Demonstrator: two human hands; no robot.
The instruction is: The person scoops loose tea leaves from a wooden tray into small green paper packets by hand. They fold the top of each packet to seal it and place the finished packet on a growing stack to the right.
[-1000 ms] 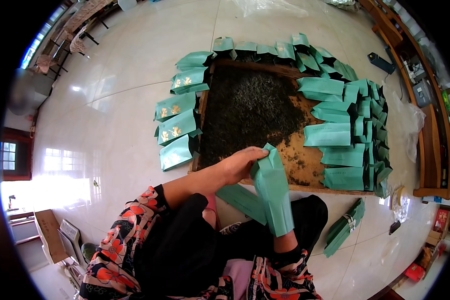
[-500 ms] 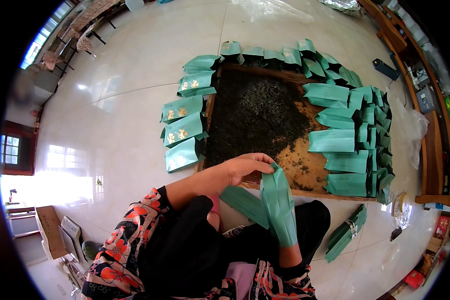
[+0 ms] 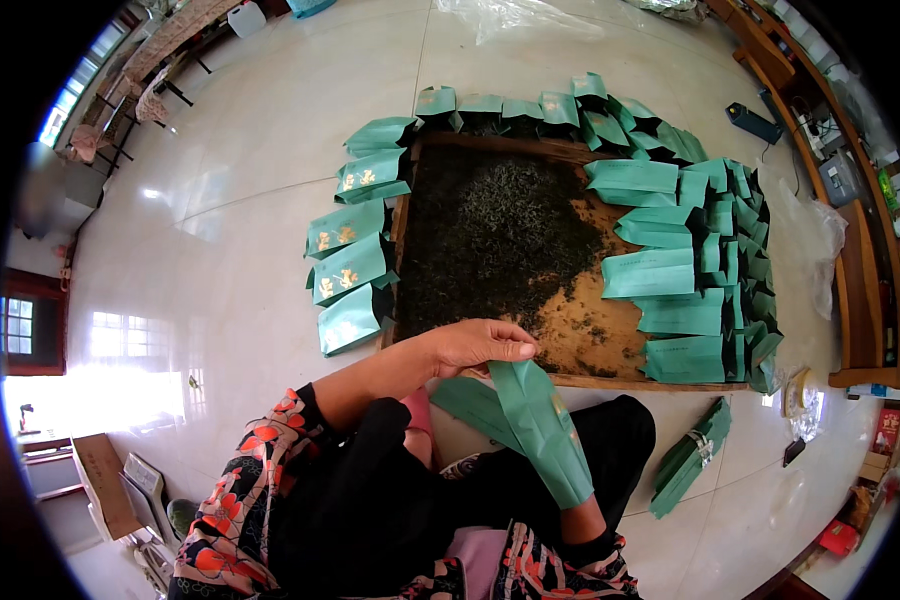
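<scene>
A long green paper bag [image 3: 540,430] slants over my lap. Its upper end meets my left hand [image 3: 485,345], whose fingers and thumb are closed at the edge. My right forearm runs into the bag's lower end, so my right hand is inside it and its fingers are hidden; only the wrist [image 3: 582,520] shows. Beneath this bag more flat green bags [image 3: 470,405] lie near my knees. Just beyond my hands is a shallow wooden tray [image 3: 610,383] holding a heap of dark, dried loose leaves [image 3: 500,230].
Standing green bags [image 3: 650,273] crowd the tray's right side and far edge, with several more [image 3: 345,235] along its left. A tied bundle of flat green bags [image 3: 692,458] lies on the floor at right. Wooden furniture [image 3: 860,290] lines the right side; clear plastic sheeting [image 3: 520,20] lies far off.
The bag's upper end has shifted left, so it leans more. My left hand has turned, with the thumb now pointing right. The whole view has shifted slightly.
</scene>
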